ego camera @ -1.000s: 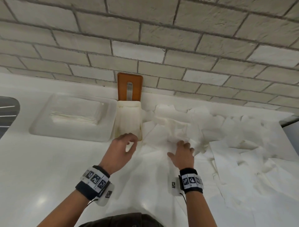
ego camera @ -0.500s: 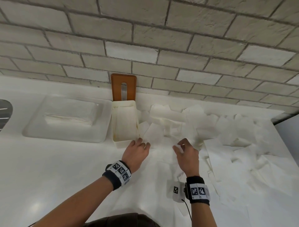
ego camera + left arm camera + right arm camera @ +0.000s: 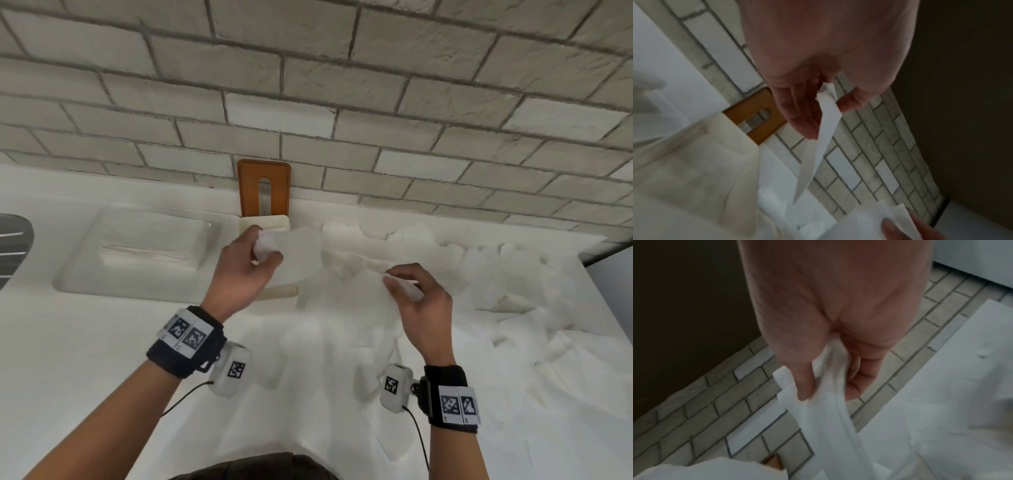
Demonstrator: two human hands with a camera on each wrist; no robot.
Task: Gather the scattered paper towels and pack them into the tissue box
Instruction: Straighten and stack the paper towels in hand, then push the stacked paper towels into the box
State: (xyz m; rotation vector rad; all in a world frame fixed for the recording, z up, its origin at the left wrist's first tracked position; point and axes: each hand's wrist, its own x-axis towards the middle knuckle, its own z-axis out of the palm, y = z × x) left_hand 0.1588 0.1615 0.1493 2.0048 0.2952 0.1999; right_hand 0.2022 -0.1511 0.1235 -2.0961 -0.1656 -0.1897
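A wall of pale, rough-faced bricks (image 3: pixel 308 68) with grey mortar fills the upper half of the frame. Below it a glossy white counter (image 3: pixel 85 359) spreads across the lower half. At the left edge sits a dark rounded object (image 3: pixel 13 246), and a grey strip (image 3: pixel 609 253) shows at the right edge.

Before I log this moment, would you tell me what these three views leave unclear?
- Tissue box interior: head view, covered by the left hand and the held towel; left wrist view is blurred.
- One towel or two: the right hand pinches white paper that merges with the pile.
- Left tray contents: hazy through its clear cover.
- Grey object: cut off by the left edge.
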